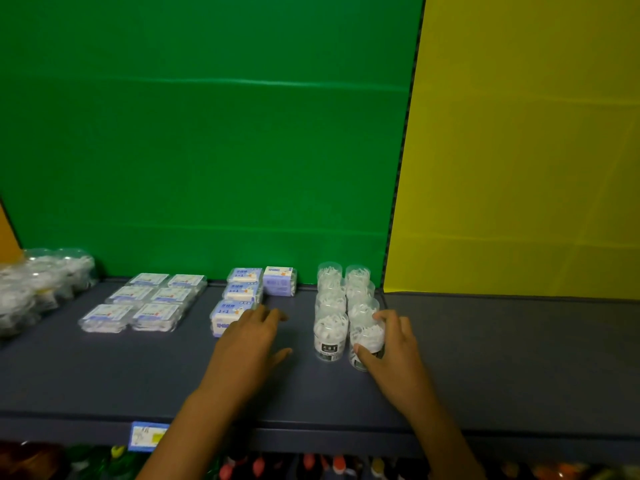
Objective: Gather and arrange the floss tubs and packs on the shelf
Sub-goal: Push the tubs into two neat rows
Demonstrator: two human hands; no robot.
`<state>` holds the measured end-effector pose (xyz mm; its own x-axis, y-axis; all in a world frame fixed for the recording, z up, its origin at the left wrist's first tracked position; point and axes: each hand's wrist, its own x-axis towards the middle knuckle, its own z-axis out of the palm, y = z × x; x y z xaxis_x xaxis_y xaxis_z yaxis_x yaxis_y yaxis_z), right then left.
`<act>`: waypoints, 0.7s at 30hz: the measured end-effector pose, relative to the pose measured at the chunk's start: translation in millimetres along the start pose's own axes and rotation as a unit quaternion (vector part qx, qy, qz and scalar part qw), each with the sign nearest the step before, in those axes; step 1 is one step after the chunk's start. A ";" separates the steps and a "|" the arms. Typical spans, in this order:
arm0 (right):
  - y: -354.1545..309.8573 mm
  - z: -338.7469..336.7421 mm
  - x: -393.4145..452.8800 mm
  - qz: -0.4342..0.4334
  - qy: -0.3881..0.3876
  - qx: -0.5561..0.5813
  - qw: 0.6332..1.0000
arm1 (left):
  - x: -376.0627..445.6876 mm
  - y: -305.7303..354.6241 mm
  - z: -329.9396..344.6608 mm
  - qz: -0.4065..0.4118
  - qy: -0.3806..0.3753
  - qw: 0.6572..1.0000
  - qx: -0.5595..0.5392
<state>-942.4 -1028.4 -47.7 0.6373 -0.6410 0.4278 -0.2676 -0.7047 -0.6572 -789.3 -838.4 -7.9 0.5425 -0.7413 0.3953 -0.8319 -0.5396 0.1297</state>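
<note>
The front right tub is gripped by the right hand, thumb and fingers curled round its sides, at 4 o'clock on the shelf. It stands upright, closing two rows of tubs running toward 12 o'clock. The left hand is held flat with relaxed fingers, touching the nearest pack. Flat packs lie at 9 o'clock.

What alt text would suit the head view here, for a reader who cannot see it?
A person's right hand grips the front-right clear floss tub in two rows of tubs on a dark shelf. The left hand reaches, fingers straight, beside purple floss packs; flat packs lie further left.
</note>
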 end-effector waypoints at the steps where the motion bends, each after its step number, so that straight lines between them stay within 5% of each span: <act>1: -3.0 -1.8 0.3 -0.006 -0.001 -0.023 1.000 | -2.5 -2.5 -1.5 -0.001 -0.003 1.000 0.001; 6: -41.1 -10.8 6.0 -0.075 0.033 -0.093 0.992 | -20.5 -27.8 -22.2 -0.013 0.010 1.000 0.013; 14: -142.3 14.7 -17.7 -0.176 -0.020 -0.204 0.963 | -75.2 -96.3 -74.6 -0.043 0.053 0.998 0.011; 21: -248.3 84.6 -73.1 -0.218 -0.070 -0.180 0.957 | -165.9 -188.4 -128.1 -0.080 0.072 0.994 0.019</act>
<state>-861.4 -780.8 31.7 0.8287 -0.2325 0.5092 -0.1692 -0.9711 -0.1681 -737.6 -562.6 18.6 0.6420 -0.5817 0.4995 -0.7302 -0.6624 0.1671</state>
